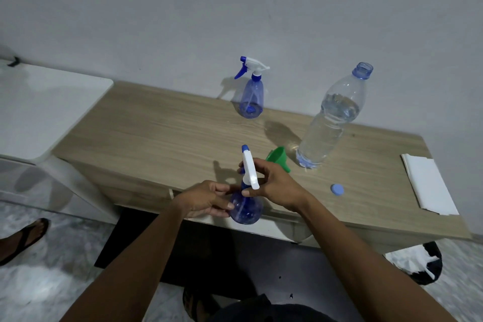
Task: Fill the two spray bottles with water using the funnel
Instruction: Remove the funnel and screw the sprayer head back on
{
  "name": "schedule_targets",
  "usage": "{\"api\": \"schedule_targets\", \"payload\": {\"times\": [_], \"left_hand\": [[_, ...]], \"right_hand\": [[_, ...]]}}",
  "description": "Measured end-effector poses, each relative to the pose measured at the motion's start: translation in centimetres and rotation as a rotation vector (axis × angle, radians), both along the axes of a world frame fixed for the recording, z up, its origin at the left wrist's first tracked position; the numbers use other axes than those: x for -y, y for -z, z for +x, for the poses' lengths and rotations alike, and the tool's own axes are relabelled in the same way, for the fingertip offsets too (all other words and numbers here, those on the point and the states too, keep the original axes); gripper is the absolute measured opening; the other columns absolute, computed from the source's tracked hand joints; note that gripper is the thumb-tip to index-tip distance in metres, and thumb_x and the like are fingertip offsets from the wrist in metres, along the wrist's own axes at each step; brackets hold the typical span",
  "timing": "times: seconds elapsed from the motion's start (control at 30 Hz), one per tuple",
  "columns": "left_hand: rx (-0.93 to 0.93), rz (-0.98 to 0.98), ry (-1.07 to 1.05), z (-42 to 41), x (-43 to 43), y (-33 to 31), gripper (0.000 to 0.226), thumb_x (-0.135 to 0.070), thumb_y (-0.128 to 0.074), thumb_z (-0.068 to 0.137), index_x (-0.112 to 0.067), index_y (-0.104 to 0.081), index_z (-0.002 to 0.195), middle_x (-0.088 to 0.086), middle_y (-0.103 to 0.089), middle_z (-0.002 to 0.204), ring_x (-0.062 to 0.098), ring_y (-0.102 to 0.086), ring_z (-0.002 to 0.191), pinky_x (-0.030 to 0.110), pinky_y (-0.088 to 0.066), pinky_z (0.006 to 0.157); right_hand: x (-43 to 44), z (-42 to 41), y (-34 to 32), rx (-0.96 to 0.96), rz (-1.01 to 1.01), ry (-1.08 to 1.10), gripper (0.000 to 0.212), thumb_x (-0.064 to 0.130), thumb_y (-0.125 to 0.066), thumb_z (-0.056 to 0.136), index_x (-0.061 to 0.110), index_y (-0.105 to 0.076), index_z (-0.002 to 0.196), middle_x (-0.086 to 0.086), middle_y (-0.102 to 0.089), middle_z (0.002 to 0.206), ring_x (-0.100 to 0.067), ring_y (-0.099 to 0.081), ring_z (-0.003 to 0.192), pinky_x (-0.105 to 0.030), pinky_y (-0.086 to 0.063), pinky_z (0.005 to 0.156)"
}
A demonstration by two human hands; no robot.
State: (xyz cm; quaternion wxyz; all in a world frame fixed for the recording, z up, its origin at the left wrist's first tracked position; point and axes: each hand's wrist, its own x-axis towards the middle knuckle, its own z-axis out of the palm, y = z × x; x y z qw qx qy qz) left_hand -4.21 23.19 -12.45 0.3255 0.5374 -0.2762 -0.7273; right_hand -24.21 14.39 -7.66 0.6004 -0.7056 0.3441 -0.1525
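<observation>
A blue see-through spray bottle (245,208) stands at the front edge of the wooden table (156,133). My left hand (206,198) grips its round body. My right hand (274,185) has its fingers curled round the white spray head (249,170) at the neck. A second blue spray bottle (251,98) with its head on stands upright at the back by the wall. The green funnel (279,158) lies on its side just behind my right hand. A large clear water bottle (332,120), uncapped and partly full, stands to the right of the funnel.
The water bottle's blue cap (337,189) lies on the table right of my right hand. White folded paper (428,185) sits at the table's right end. A white surface (47,107) adjoins the table on the left. A sandalled foot (23,238) is on the floor at left.
</observation>
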Motion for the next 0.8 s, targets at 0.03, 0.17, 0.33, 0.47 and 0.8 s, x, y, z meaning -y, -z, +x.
{"api": "schedule_targets", "payload": {"times": [0.03, 0.17, 0.33, 0.47, 0.8], "left_hand": [[-0.001, -0.004, -0.004, 0.0, 0.1, -0.2, 0.050, 0.015, -0.066, 0.084, -0.016, -0.068, 0.123, 0.003, -0.072, 0.124, 0.028, -0.068, 0.115, 0.044, -0.055, 0.099], [0.009, -0.028, -0.051, 0.1, 0.2, -0.5, 0.050, 0.014, -0.068, 0.082, -0.016, -0.069, 0.123, 0.000, -0.071, 0.125, 0.025, -0.070, 0.111, 0.039, -0.060, 0.088], [-0.002, -0.049, -0.079, -0.1, 0.5, -0.7, 0.048, 0.014, -0.069, 0.082, -0.015, -0.070, 0.120, 0.000, -0.069, 0.128, 0.025, -0.072, 0.107, 0.034, -0.061, 0.079], [-0.012, -0.054, -0.119, -0.1, 1.0, -0.7, 0.051, 0.015, -0.069, 0.082, -0.012, -0.068, 0.125, 0.000, -0.066, 0.132, 0.023, -0.072, 0.105, 0.032, -0.061, 0.078], [0.059, -0.159, -0.198, 0.2, 2.2, 0.0, 0.054, 0.015, -0.071, 0.079, -0.022, -0.070, 0.119, 0.001, -0.062, 0.137, 0.022, -0.070, 0.112, 0.038, -0.059, 0.091]], "right_hand": [[0.0, 0.1, -0.1, 0.005, -0.004, -0.007, 0.058, -0.011, -0.081, 0.075, 0.008, -0.062, 0.126, 0.005, -0.065, 0.117, -0.004, -0.064, 0.099, -0.022, -0.055, 0.086], [0.3, 0.1, -0.3, 0.021, -0.045, -0.008, 0.060, -0.007, -0.083, 0.075, 0.013, -0.061, 0.128, 0.006, -0.066, 0.122, -0.008, -0.064, 0.106, -0.023, -0.054, 0.087], [0.6, -0.2, -0.4, 0.025, -0.071, -0.014, 0.058, -0.005, -0.083, 0.076, 0.013, -0.062, 0.127, 0.008, -0.066, 0.121, -0.005, -0.065, 0.104, -0.024, -0.055, 0.088], [1.2, -0.3, -0.8, 0.035, -0.063, -0.031, 0.065, -0.008, -0.080, 0.078, 0.012, -0.058, 0.135, 0.007, -0.062, 0.133, 0.001, -0.063, 0.105, -0.019, -0.052, 0.088], [1.8, 0.2, -0.7, 0.038, -0.111, -0.039, 0.071, -0.013, -0.076, 0.080, 0.008, -0.052, 0.143, 0.014, -0.059, 0.131, 0.007, -0.065, 0.098, -0.015, -0.051, 0.085]]}}
